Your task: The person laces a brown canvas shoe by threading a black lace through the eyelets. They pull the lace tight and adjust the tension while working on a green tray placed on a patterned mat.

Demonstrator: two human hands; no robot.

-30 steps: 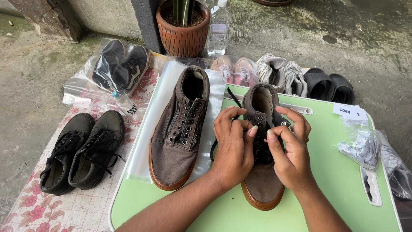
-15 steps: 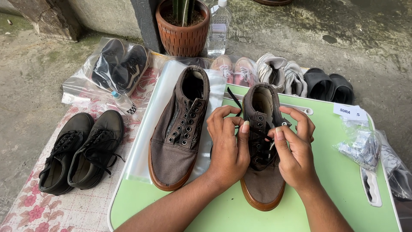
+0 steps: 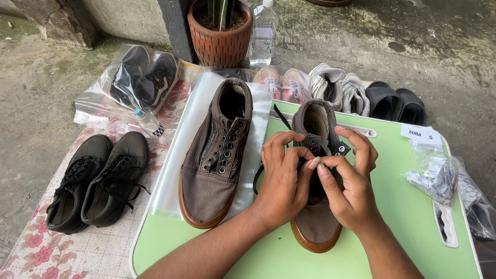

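A black laced pair (image 3: pixel 95 181) sits on the floral cloth (image 3: pixel 77 253); behind stand a clay plant pot (image 3: pixel 219 39) and clear bottle (image 3: pixel 262 36).

A light green worktop (image 3: pixel 392 206) carries a clear plastic sheet (image 3: pixel 178 170) with an unlaced brown shoe (image 3: pixel 217 155) on it, a second brown shoe (image 3: pixel 316 232) beside it, a white label (image 3: pixel 421 134) and small clear packets (image 3: pixel 434 173); to its left a floral cloth (image 3: pixel 77 253) bears a black pair of shoes (image 3: pixel 98 181) and a bagged dark pair (image 3: pixel 142 77)
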